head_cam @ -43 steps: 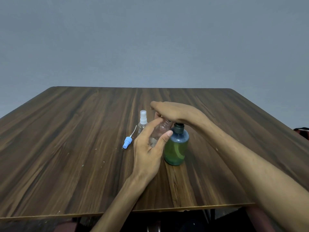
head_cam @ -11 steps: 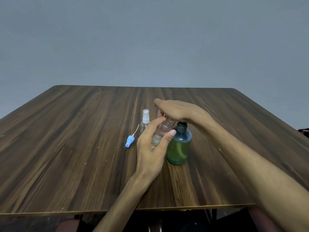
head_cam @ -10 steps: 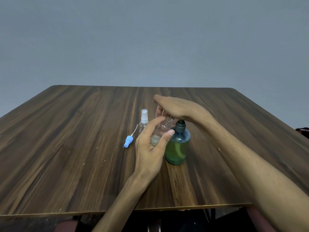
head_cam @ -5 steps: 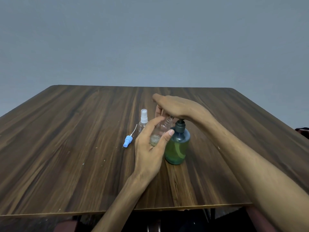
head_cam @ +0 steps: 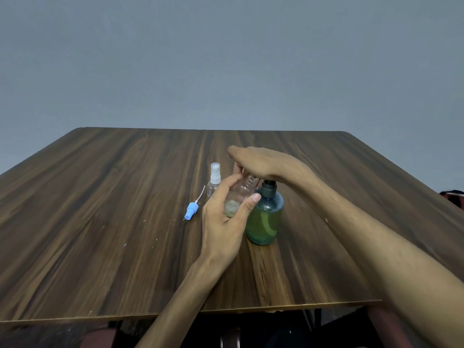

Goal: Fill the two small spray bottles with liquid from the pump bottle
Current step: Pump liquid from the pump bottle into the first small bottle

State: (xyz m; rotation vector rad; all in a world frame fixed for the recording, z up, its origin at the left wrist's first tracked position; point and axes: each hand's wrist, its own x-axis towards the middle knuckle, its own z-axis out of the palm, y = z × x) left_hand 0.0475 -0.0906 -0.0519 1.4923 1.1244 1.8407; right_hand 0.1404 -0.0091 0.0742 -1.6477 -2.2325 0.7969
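Note:
A green pump bottle (head_cam: 265,217) with a dark collar stands mid-table. My right hand (head_cam: 263,163) lies flat over its pump head, fingers straight, pressing down; the head itself is hidden under the palm. My left hand (head_cam: 226,222) grips a clear uncapped spray bottle (head_cam: 238,194), tilted with its threaded neck up under the pump; a little pale foamy liquid sits in its bottom. A second clear spray bottle (head_cam: 213,184) with a white sprayer cap stands upright just left of my hands. A blue sprayer cap (head_cam: 191,213) with its thin white tube lies on the table further left.
The wooden table (head_cam: 100,222) has its front edge close to me, with dark chair parts below it. A grey wall rises behind the table. A dark red object (head_cam: 452,197) shows at the far right edge.
My right hand has bobbed up and down on the pump head over the last seconds. More pale liquid has gathered in the bottom of the held bottle. The other items have not moved.

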